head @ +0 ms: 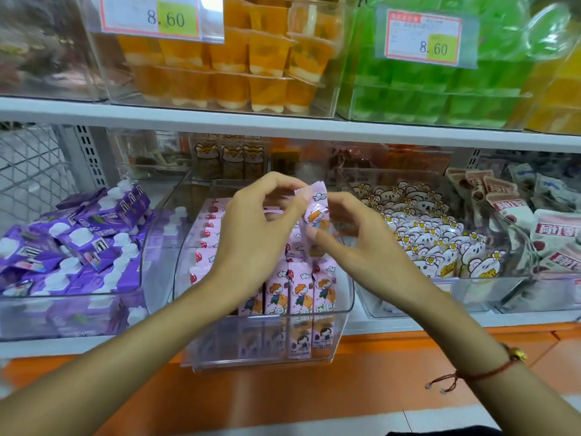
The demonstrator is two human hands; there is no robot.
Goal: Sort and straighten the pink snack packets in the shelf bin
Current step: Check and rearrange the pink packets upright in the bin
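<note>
Shelf's packed tight, so we're working above the clear bin (342, 297). Our left hand (254, 234) and right hand (355, 234) both pinch one pink packet (316, 215) upright over the standing rows of pink packets (298, 291), purple pouches (72, 243) crowding just left.

You read "8.60" on the price tag (163, 17) at eleven o'clock, fronting the orange jelly bin (220, 67), and "8.60" on the tag (424, 39) at one o'clock.
</note>
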